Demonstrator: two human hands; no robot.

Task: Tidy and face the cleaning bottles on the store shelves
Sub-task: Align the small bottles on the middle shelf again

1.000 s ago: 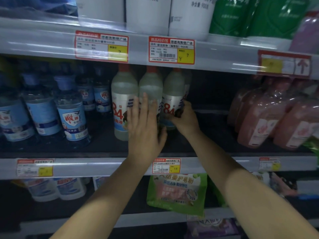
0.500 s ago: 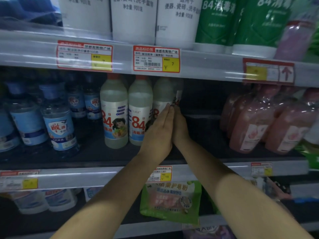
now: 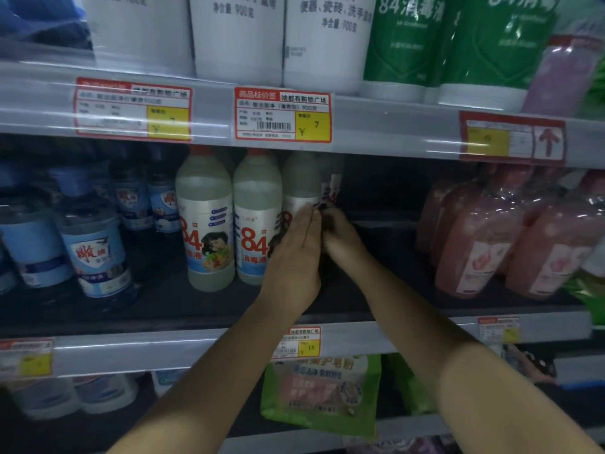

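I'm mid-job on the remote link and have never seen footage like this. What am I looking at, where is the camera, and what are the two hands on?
There is no machine here: a person works with bare hands, and the single picture comes from a camera worn on their head, looking forward and down at store shelves. The left hand has straight fingers laid flat against the third white "84" bottle on the middle shelf. The right hand reaches in just beside it, toward a fourth bottle standing further back; its fingers are in shadow, so I cannot tell whether it grips anything. Two more "84" bottles stand to the left with labels facing out. Blue-labelled bottles sit further left, pink bottles to the right. Price tags line the shelf edges.
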